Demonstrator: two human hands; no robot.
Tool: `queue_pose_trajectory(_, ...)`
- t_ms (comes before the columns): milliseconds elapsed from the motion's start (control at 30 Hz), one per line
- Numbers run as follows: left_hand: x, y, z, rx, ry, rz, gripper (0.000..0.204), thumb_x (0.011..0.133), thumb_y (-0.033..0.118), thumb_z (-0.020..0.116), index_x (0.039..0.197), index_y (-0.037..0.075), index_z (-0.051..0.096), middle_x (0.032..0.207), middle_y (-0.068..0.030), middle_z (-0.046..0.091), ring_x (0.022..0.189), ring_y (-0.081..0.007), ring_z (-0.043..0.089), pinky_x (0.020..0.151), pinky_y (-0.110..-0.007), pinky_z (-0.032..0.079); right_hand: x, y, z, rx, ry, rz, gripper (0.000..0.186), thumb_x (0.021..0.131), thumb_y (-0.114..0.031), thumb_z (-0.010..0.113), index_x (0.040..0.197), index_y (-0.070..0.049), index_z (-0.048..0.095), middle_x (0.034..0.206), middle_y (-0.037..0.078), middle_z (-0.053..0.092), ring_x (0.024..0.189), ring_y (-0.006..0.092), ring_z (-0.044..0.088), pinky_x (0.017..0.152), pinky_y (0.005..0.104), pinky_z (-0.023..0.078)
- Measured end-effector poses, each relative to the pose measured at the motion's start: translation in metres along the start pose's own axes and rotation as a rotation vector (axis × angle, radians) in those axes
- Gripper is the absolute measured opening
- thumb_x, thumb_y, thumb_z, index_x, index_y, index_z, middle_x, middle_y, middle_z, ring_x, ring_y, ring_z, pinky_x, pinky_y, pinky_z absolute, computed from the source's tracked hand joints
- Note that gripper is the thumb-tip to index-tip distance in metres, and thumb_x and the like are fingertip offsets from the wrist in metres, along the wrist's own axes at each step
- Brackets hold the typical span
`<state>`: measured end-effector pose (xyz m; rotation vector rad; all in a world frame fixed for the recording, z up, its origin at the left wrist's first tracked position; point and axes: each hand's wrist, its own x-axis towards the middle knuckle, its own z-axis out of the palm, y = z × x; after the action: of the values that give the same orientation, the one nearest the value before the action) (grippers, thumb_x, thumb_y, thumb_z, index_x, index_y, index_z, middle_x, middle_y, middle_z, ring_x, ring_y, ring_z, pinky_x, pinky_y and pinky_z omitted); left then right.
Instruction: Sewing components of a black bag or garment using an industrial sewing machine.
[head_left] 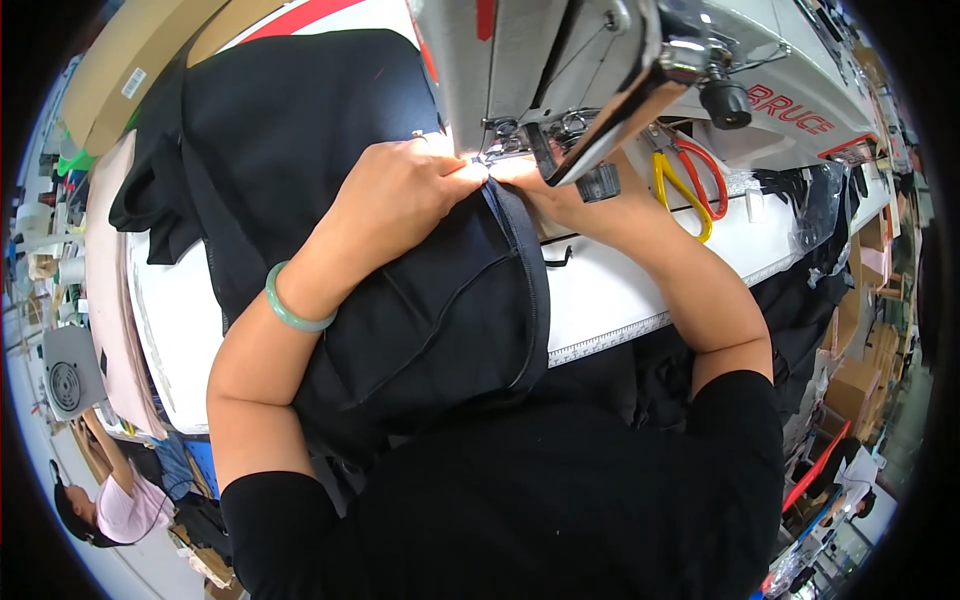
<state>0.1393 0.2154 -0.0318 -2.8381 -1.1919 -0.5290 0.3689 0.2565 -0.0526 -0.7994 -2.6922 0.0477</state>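
Note:
A dark piece of clothing fabric [300, 110] lies across the white machine table, with a folded, stitched edge running from the presser foot toward my lap. My left hand [410, 185] is closed, thumb and fingers pinching the fabric just left of the needle area. From the other side, my right hand [565, 200] grips the fabric's edge, its fingertips close to the left ones. The sewing machine's head [560, 70] hangs over the right fingers and partly hides them. A lamp lights the spot under the presser foot [500, 145].
Scissors with yellow and red handles [690, 185] lie right of my right forearm. A ruler strip [610, 340] runs along the table's front edge. A cardboard piece [125, 75] stands at the far left; a clear plastic bag [820, 210] lies far right. Another person [125, 500] works at lower left.

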Motion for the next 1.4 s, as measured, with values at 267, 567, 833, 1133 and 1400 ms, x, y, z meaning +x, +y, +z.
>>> queue_pose_trajectory(267, -0.001, -0.001, 0.001, 0.009, -0.001, 0.017, 0.017, 0.078, 0.011, 0.064, 0.092, 0.015, 0.071, 0.077, -0.0036, 0.064, 0.069, -0.0234, 0.064, 0.058, -0.035, 0.051, 0.006, -0.008, -0.013, 0.083, -0.095, 0.124, 0.013, 0.088, -0.026, 0.067, 0.095, -0.015, 0.071, 0.078, 0.007, 0.066, 0.070, 0.0301, 0.066, 0.060, 0.0393, 0.052)
queue_pose_trajectory(567, 0.001, -0.001, 0.000, 0.032, -0.068, -0.002, 0.018, 0.082, 0.013, 0.062, 0.096, 0.017, 0.072, 0.076, -0.0042, 0.063, 0.069, -0.0244, 0.064, 0.058, -0.036, 0.051, 0.005, -0.004, -0.013, -0.008, -0.135, 0.079, 0.019, 0.092, -0.030, 0.061, 0.099, -0.014, 0.069, 0.094, 0.009, 0.070, 0.080, 0.0296, 0.067, 0.067, 0.0374, 0.053)
queue_pose_trajectory(833, -0.006, 0.045, -0.020, -0.091, -0.162, 0.076, 0.010, 0.083, 0.010, 0.055, 0.088, 0.005, 0.063, 0.102, -0.0087, 0.060, 0.103, -0.0261, 0.058, 0.095, -0.040, 0.046, -0.012, -0.017, -0.034, -0.476, -0.157, -0.344, 0.022, 0.083, -0.014, 0.062, 0.105, -0.015, 0.061, 0.125, -0.002, 0.057, 0.109, 0.0178, 0.059, 0.073, 0.0358, 0.053)
queue_pose_trajectory(1133, -0.035, 0.053, -0.006, -0.209, 0.095, -0.132, 0.028, 0.069, -0.003, 0.064, 0.095, 0.005, 0.061, 0.106, -0.0078, 0.065, 0.106, -0.0281, 0.063, 0.089, -0.038, 0.052, -0.010, 0.016, -0.008, 0.336, 0.178, 0.073, 0.014, 0.071, -0.019, 0.073, 0.084, -0.012, 0.071, 0.070, 0.010, 0.064, 0.066, 0.0263, 0.065, 0.055, 0.0376, 0.051)
queue_pose_trajectory(1400, -0.027, 0.039, 0.000, -0.202, 0.123, -0.011, 0.026, 0.066, 0.000, 0.064, 0.090, 0.006, 0.057, 0.097, -0.0039, 0.063, 0.087, -0.0228, 0.064, 0.069, -0.034, 0.053, -0.016, -0.005, -0.018, 0.116, 0.140, -0.213, 0.029, 0.071, -0.008, 0.075, 0.098, -0.017, 0.067, 0.094, -0.006, 0.066, 0.086, 0.0159, 0.066, 0.066, 0.0316, 0.051)
